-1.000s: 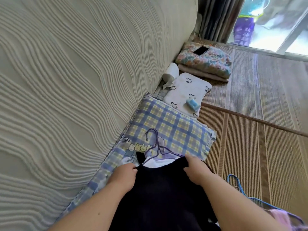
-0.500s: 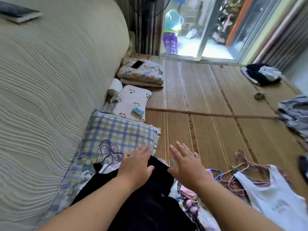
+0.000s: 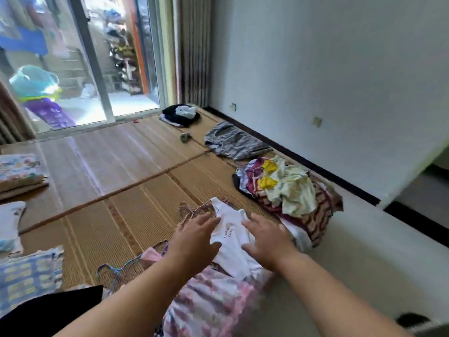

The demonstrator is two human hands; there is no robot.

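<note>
Left grip (image 3: 194, 242), right grip (image 3: 267, 243), seemingly flat, astride white vest (image 3: 230, 249)

Single head-worn wide view, angled forward and down, close above the hands (image 3: 233, 239), mat floor (image 3: 116, 181) beyond

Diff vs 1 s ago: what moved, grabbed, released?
The left hand and right hand came off the black garment and swung right to the white sleeveless top, fingers spread over it, no grip yet. The black garment stays beside the blue-yellow plaid pillow.
</note>
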